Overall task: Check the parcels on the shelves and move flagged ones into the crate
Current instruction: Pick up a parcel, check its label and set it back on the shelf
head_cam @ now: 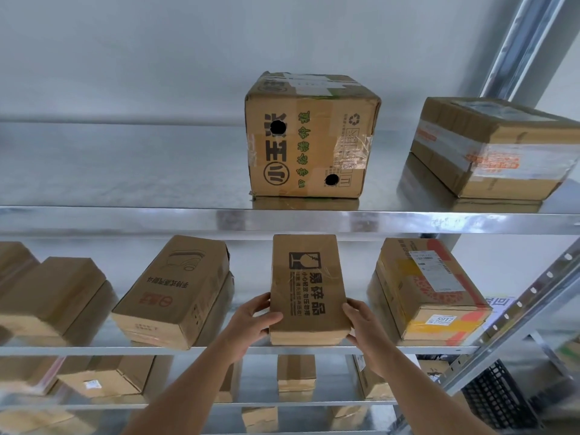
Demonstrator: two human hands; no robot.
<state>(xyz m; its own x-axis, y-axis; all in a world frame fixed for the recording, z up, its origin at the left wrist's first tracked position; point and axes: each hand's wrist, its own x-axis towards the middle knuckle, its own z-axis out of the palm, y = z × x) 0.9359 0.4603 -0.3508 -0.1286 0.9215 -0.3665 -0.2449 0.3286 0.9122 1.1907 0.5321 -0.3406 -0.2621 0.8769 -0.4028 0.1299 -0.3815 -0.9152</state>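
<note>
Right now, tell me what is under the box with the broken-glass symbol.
The fragile-marked box sits on the metal shelf, near its front edge, held by the left hand and right hand. Its underside is hidden, so anything flat beneath it cannot be seen.

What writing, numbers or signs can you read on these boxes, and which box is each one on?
"易碎品" under a broken-glass sign: narrow box, held by the left hand and right hand.
"5917": white sticker on the yellow-taped box.
"小王" in large black print, sideways, and a recycling sign: big cube box on the upper shelf.
Red logo and sideways print: slanted box, too blurred to read.
Shipping labels elsewhere: too small.
</note>
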